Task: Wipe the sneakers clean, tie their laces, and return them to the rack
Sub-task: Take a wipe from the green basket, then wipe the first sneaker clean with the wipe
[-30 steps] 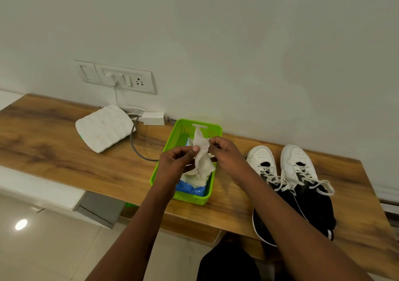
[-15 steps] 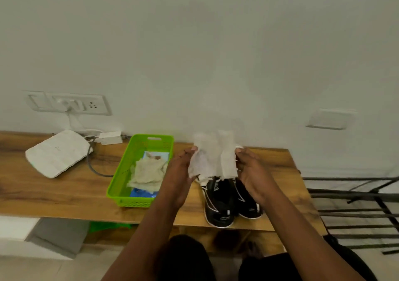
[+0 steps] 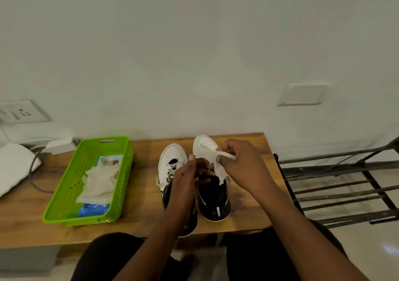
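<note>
Fingers (image 3: pixel 222 159) of both hands pinch crumpled white wipe (image 3: pixel 212 157) above sneakers (image 3: pixel 213 196).

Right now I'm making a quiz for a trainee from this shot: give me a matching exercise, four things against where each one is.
Things:
1. wipe
2. green basket
3. sneakers
4. metal rack

Places:
A. standing on the floor, right of the bench
B. on the bench, left of the shoes
C. held between both hands
D. side by side on the bench, toes to the wall

Pairs: 1-C, 2-B, 3-D, 4-A
</note>
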Motion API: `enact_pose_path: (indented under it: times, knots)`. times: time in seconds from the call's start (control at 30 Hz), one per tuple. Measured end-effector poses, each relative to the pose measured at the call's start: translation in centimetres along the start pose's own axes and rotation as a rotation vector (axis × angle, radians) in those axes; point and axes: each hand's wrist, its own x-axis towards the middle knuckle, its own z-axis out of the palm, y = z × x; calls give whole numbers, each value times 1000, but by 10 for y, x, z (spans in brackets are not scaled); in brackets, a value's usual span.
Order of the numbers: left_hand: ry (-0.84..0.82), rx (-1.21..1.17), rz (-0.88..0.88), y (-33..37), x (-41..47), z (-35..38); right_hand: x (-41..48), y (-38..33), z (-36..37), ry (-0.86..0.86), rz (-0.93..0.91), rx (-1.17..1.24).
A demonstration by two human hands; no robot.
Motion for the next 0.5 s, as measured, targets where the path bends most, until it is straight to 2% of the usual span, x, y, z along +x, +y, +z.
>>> enact_pose_path:
  times: [0.07, 0.13, 0.27, 0.33, 0.4, 0.5]
  knots:
    - [78, 175, 64, 0, -4, -11, 8, -10, -3, -8, -37, -115]
    - [124, 448, 76, -7, -12, -26, 0, -12, -1, -51, -66, -216]
    - [158, 919, 37, -13, -35, -41, -45, 3, 18, -222, -163, -243]
    - [156, 1030, 47, -13, -41, -39, -68, 7, 36, -331, -275, -432]
    - [102, 1141, 39, -16, -44, -32, -82, 8, 45, -358, -329, -609]
    - [8, 1194, 21, -15, -34, -26, -77, 9, 46, -358, -341, -643]
